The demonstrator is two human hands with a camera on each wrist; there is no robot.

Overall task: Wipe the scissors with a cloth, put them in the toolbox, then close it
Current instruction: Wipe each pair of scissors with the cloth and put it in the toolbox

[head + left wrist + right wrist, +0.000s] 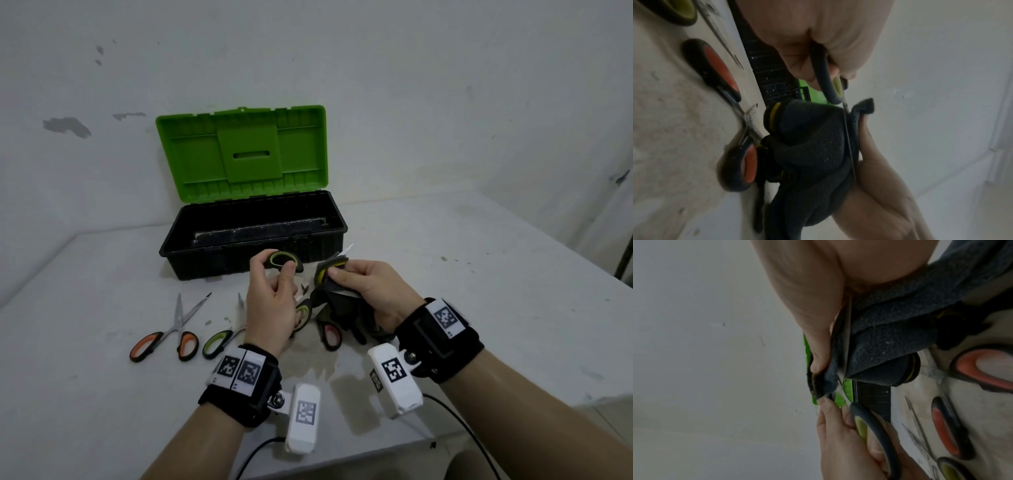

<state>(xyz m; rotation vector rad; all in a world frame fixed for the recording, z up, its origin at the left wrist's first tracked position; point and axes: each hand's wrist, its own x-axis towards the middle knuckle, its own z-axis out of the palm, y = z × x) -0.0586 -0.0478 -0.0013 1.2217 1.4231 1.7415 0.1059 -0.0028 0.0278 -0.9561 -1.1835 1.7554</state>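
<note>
From the head camera, the left hand [274, 301] is pinching the green-lined black handle loop of a pair of steel scissors [283, 262] while the right hand [368, 287] is gripping a dark grey fleece cloth [337, 301], just in front of the open green-lidded black plastic toolbox [253, 236].

At the left wrist, the cloth [809, 146] is folding around the thin blade [849, 139].

At the right wrist, the thumb and fingers [818, 360] are squeezing cloth against the blade.

Wiping seems underway; next is probably drawing the blade clear of the cloth and carrying it to the box.

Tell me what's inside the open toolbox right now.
The toolbox shows a dark bottom with a long black tray-like strip and no scissors. Its front wall and the raised hands hide the near part of the floor.
</note>
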